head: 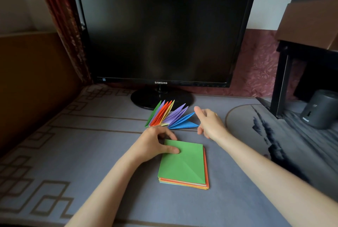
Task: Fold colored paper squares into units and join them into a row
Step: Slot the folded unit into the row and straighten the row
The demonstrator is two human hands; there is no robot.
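My left hand [157, 142] pinches the 10 o'clock corner of the green sheet [182, 164], thumb flat on top and fingers curled over its far edge. That sheet tops the stack [206, 172] and already carries one diagonal crease. My right hand [210, 124] is slack and holds nothing, at 1 o'clock from the stack, just beside the blue end of the row [170, 115]. I judge I am between units, taking a fresh square. Next I must lift only the top sheet without dragging those beneath. I count one stack, its sheets too thin to number, and one fanned row at 12 o'clock: green, purple, orange, yellow, purple and blue, roughly nine blades. Behind it stands one monitor [161, 31].
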